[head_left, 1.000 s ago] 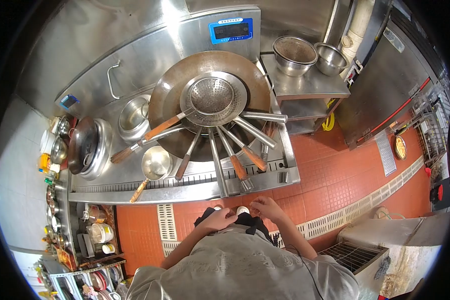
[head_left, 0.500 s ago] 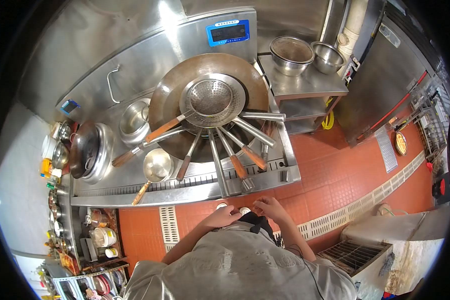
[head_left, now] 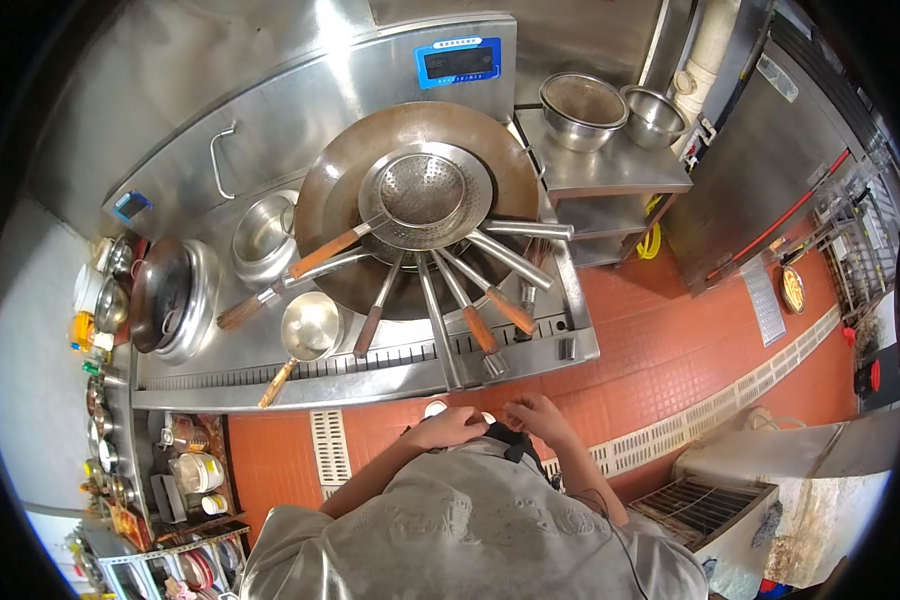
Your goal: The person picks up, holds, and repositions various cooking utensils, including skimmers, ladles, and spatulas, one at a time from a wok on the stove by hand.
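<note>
Both of my hands are at my waist, in front of the stove's front edge. My left hand [head_left: 454, 427] has its fingers curled inward over dark cloth [head_left: 510, 437] at the front of my grey shirt [head_left: 460, 520]. A short gap away, my right hand [head_left: 535, 414] is closed with its fingers bent together. What either hand holds, if anything, is too small to make out. Ahead lies a large wok [head_left: 420, 120] carrying a perforated strainer [head_left: 423, 190] and several long-handled tools. A ladle [head_left: 310, 325] with a wooden handle rests on the stove to their left.
A metal pot [head_left: 263, 232] and a dark wok [head_left: 163, 290] sit on the stove's left. Two bowls, a larger bowl [head_left: 580, 128] and a smaller bowl [head_left: 654, 115], stand on a steel side table [head_left: 610, 175]. A drain grate [head_left: 690, 430] crosses the red floor. Shelves [head_left: 235, 480] stand lower left.
The view has shifted slightly. My left hand has turned a little and its fingers point more to the right; my right hand stays nearly in place. The cookware has not been moved.
</note>
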A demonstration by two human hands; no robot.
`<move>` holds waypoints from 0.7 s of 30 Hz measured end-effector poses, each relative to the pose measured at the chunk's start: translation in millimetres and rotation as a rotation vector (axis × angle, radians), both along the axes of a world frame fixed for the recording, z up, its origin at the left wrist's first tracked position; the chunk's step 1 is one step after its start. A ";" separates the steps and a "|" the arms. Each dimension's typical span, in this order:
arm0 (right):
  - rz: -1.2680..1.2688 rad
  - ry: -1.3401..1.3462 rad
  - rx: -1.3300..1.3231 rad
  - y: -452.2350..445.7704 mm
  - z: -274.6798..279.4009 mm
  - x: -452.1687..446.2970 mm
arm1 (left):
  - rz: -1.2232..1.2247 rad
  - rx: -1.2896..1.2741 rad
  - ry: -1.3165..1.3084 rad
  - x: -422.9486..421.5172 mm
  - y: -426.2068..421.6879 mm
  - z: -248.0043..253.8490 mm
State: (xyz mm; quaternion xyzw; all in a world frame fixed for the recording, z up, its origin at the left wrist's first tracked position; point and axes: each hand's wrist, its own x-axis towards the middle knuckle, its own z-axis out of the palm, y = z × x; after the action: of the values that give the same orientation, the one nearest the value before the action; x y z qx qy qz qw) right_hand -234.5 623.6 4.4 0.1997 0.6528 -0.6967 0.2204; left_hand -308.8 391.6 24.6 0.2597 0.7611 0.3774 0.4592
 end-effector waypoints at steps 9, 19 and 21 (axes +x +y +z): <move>0.094 -0.045 0.013 -6.6 18.0 -14.0 | 0.053 -0.005 0.040 -8.9 -11.4 15.1; 0.175 -0.034 0.012 -16.5 30.1 -23.1 | 0.150 -0.030 -0.144 -5.2 -24.0 24.9; 0.229 -0.071 0.012 -15.2 24.5 -24.9 | 0.164 -0.083 -0.175 0.0 -25.7 38.9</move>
State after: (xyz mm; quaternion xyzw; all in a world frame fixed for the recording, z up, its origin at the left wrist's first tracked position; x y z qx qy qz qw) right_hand -259.4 608.5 28.8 0.1494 0.6673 -0.6555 0.3203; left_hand -308.8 365.9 63.5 0.1434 0.7518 0.4031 0.5017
